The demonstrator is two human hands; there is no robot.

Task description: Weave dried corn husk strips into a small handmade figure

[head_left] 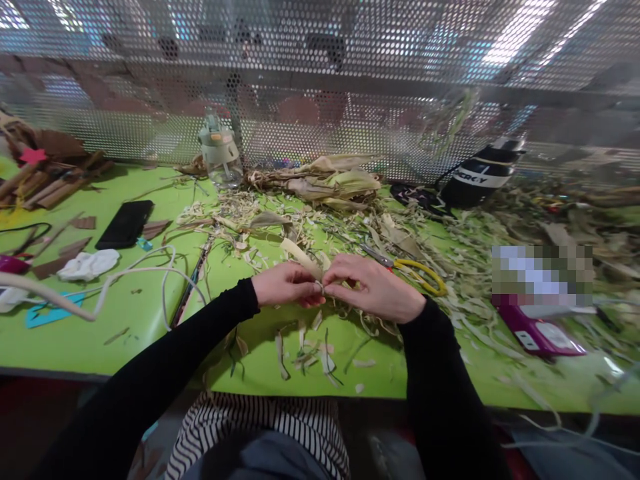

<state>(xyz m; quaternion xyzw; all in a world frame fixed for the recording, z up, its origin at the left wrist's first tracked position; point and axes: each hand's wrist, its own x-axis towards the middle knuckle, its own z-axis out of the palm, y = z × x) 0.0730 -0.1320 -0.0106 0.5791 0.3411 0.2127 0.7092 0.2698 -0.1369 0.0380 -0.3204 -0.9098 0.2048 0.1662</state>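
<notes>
My left hand and my right hand meet over the green table, fingertips pinched together on a pale strip of dried corn husk that sticks up and back from between them. Both hands are closed on it. Black sleeves cover both arms. Short husk scraps lie on the table just below my hands. Yellow-handled scissors rest right behind my right hand.
A heap of dried husks lies at the back by a perforated metal screen, beside a clear bottle. A black phone, white cable and white cloth lie left. A black bottle and a magenta device sit right.
</notes>
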